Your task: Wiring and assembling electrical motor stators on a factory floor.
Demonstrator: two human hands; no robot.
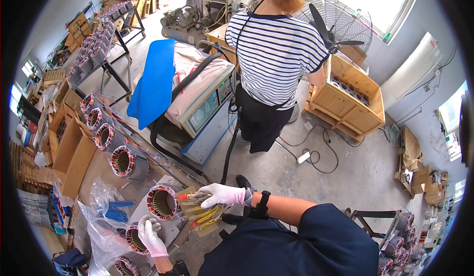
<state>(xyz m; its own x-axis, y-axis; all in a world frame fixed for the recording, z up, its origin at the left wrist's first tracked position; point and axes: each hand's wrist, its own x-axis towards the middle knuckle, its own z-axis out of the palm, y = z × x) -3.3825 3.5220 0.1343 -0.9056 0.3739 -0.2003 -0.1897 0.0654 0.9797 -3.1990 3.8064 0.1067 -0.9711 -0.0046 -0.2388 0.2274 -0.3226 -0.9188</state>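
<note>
My left hand [152, 237], in a white and pink glove, is beside the rim of a motor stator [135, 239] with copper windings. Its fingers are loosely bent and apart, with nothing visible in them. Farther right, my right hand [219, 195], also gloved, is closed over a tan clip-like piece, partly hidden by the fingers. Below it lies a board [207, 226] with several yellow and red clip-like pieces [205, 216]. Another stator [163, 202] stands upright between my hands, its bore facing up. One more stator [127, 266] is at the lower edge.
More stators [123, 161] line the bench to the left, near plastic film [98, 221] and blue strips [117, 211]. A tester [205, 110] with a screen and a blue board [158, 78] stands ahead. Beyond are a person in stripes [276, 54], a wooden crate [345, 105], a fan and floor cables [328, 152].
</note>
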